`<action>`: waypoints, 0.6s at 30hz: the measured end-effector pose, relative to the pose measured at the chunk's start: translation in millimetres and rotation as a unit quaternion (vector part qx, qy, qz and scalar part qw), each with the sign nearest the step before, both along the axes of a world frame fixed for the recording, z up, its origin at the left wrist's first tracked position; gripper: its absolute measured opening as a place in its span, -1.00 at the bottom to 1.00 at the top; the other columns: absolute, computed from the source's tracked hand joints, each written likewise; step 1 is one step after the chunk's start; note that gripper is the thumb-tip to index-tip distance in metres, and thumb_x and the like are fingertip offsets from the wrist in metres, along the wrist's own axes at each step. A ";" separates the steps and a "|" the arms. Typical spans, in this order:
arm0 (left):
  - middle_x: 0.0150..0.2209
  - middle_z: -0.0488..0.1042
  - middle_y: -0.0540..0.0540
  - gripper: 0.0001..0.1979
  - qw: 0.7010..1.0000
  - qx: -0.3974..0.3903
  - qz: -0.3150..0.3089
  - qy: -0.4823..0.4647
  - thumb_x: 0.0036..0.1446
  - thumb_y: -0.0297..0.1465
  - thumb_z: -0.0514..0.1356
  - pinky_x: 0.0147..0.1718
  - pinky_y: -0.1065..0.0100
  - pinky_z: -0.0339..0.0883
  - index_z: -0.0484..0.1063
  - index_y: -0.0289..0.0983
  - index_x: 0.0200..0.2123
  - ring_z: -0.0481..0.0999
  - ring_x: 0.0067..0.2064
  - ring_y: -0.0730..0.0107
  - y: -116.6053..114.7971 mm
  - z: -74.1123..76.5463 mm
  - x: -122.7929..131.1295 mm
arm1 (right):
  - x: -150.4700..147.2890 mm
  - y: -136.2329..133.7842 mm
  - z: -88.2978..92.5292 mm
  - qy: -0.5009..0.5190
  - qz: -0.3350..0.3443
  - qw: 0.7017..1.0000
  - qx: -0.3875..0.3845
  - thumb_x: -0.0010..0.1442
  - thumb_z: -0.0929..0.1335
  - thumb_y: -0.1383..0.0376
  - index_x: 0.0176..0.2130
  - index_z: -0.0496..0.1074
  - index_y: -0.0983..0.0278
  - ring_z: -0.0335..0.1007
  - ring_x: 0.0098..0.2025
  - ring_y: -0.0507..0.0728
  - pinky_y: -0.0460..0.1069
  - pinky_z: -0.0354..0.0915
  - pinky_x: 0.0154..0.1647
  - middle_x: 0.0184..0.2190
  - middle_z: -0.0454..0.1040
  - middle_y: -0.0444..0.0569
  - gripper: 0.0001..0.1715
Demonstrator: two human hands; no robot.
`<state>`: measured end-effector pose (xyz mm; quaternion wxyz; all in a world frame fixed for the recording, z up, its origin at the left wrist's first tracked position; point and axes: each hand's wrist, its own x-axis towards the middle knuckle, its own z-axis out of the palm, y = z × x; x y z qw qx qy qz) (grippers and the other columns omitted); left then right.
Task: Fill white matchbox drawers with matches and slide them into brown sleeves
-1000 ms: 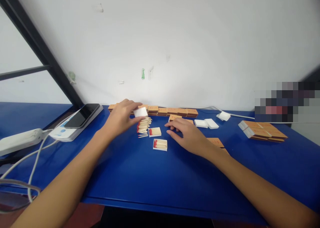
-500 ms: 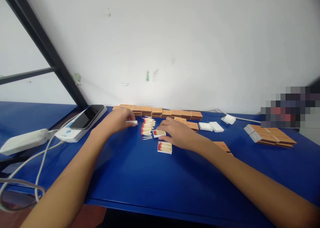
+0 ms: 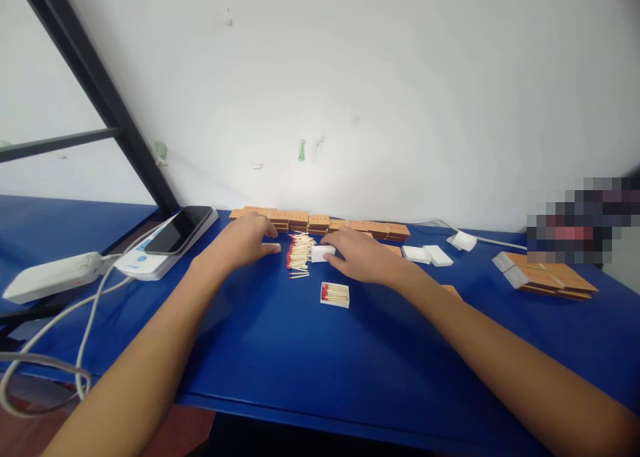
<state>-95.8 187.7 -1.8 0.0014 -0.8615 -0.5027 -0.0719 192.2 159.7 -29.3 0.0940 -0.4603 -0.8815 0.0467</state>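
Observation:
My right hand [image 3: 357,253] pinches a small white matchbox tray [image 3: 321,253] at its right end. The tray is tipped up at the right edge of a pile of red-headed matches [image 3: 300,251], and its inside is turned from me. Left of the pile, my left hand [image 3: 245,239] curls, thumb and fingers round another white tray, of which only a thin edge shows. Nearer to me, a white matchbox tray [image 3: 335,295] filled with matches lies flat on the blue table [image 3: 280,350].
Orange matchboxes [image 3: 299,218] stand stacked in a row along the wall. White trays [image 3: 437,255] lie to the right, before a bundle of orange matchboxes [image 3: 555,273]. At left are a phone [image 3: 180,230] on a white device, a power strip [image 3: 55,277] and loose cables [image 3: 90,323].
My right hand has tipped up its tray, which lay flatter with matches showing inside. The left hand's tray is now more hidden behind the thumb. The whole view has shifted slightly.

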 end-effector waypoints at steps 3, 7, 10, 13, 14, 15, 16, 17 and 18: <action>0.00 0.61 -0.12 -0.73 1.000 0.010 -0.002 0.005 0.28 -0.23 0.42 0.15 0.20 0.40 0.66 -0.24 -0.03 0.53 0.12 0.03 -2.7 1.7 3.1 | -1.6 0.9 -0.1 -0.012 -0.014 1.000 0.004 0.50 0.29 0.21 0.06 0.56 0.29 0.47 0.17 0.36 0.19 0.36 0.09 0.05 0.62 0.19 -0.67; -0.01 0.61 -0.13 -0.74 1.000 0.025 -0.010 0.007 0.33 -0.22 0.38 0.12 0.18 0.40 0.65 -0.26 -0.04 0.53 0.11 0.03 -4.4 2.8 6.1 | -4.8 3.5 -4.5 -0.031 -0.026 0.999 0.033 0.54 0.25 0.17 -0.04 0.57 0.32 0.46 0.12 0.37 0.20 0.36 0.08 -0.02 0.61 0.22 -0.62; -0.01 0.61 -0.14 -0.73 0.999 0.028 -0.022 0.001 0.36 -0.21 0.35 0.13 0.16 0.39 0.65 -0.26 -0.04 0.53 0.10 0.02 -4.4 2.4 7.0 | -4.4 5.3 -7.8 -0.002 -0.027 0.997 0.073 0.54 0.24 0.17 0.01 0.56 0.33 0.45 0.14 0.38 0.24 0.34 0.15 0.02 0.57 0.25 -0.62; -0.01 0.61 -0.14 -0.74 1.000 0.015 -0.025 -0.008 0.33 -0.21 0.38 0.12 0.15 0.39 0.66 -0.26 -0.04 0.54 0.09 0.00 -5.4 2.5 7.3 | 0.0 4.9 -8.8 0.032 -0.001 0.995 0.097 0.47 0.33 0.16 0.09 0.53 0.29 0.42 0.16 0.39 0.28 0.33 0.20 0.04 0.56 0.22 -0.66; 0.00 0.61 -0.14 -0.72 1.000 0.005 -0.022 -0.010 0.30 -0.21 0.40 0.10 0.15 0.40 0.66 -0.26 -0.03 0.54 0.09 -0.01 -6.1 2.8 7.3 | 2.0 4.3 -8.9 0.036 0.013 0.994 0.100 0.43 0.38 0.16 0.10 0.53 0.28 0.41 0.17 0.40 0.30 0.32 0.22 0.05 0.56 0.21 -0.65; 0.01 0.61 -0.14 -0.69 1.000 -0.007 -0.019 -0.011 0.28 -0.21 0.43 0.09 0.16 0.40 0.65 -0.25 -0.01 0.54 0.10 -0.01 -6.9 3.3 7.2 | 4.0 3.6 -9.1 0.036 0.025 0.994 0.099 0.39 0.42 0.16 0.12 0.52 0.26 0.40 0.18 0.41 0.31 0.31 0.23 0.06 0.56 0.20 -0.62; 0.03 0.61 -0.14 -0.65 1.000 -0.018 -0.015 -0.010 0.25 -0.19 0.45 0.09 0.18 0.40 0.65 -0.25 0.01 0.53 0.12 -0.01 -7.6 3.7 7.0 | 5.8 2.8 -9.4 0.035 0.034 0.994 0.097 0.36 0.45 0.17 0.13 0.51 0.25 0.39 0.19 0.42 0.32 0.30 0.24 0.07 0.56 0.19 -0.60; 0.06 0.60 -0.14 -0.60 1.000 -0.028 -0.010 -0.006 0.22 -0.18 0.47 0.09 0.20 0.40 0.64 -0.24 0.05 0.53 0.14 -0.01 -8.2 4.0 6.7 | 7.2 2.1 -9.8 0.036 0.038 0.994 0.094 0.35 0.45 0.18 0.13 0.51 0.24 0.38 0.20 0.41 0.31 0.29 0.25 0.07 0.56 0.18 -0.59; 0.08 0.59 -0.15 -0.57 0.999 -0.038 -0.007 0.000 0.20 -0.17 0.49 0.09 0.22 0.40 0.63 -0.23 0.07 0.52 0.16 0.00 -8.5 4.2 6.3 | 8.4 1.6 -10.3 0.039 0.038 0.994 0.091 0.35 0.45 0.20 0.13 0.50 0.24 0.39 0.20 0.41 0.31 0.29 0.26 0.07 0.56 0.17 -0.61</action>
